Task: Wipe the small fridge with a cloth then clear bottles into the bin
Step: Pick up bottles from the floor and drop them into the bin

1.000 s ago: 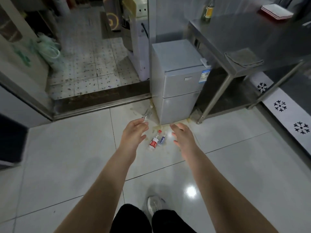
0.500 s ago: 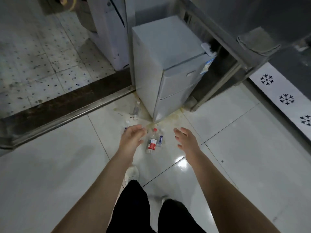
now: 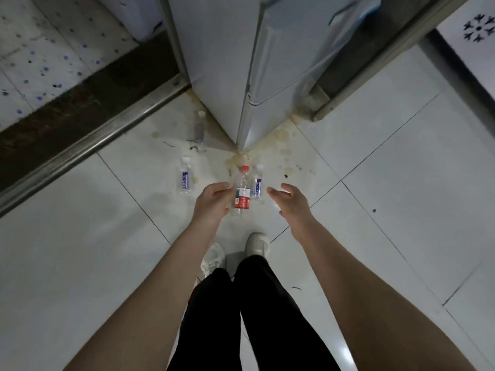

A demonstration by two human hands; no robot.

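Head view: I see the red-capped bottle (image 3: 242,190) lying on the stained floor tile (image 3: 294,162) just off the small fridge (image 3: 227,62) corner, a blue-labelled bottle (image 3: 257,184) beside it. My left hand (image 3: 214,203) curls half-open against it; my right hand (image 3: 290,202) hovers nearby, fingers spread.

clear plastic bottles (image 3: 242,191), glossy stained floor tiles (image 3: 401,210) (smooth), brushed metal threshold (image 3: 88,145)
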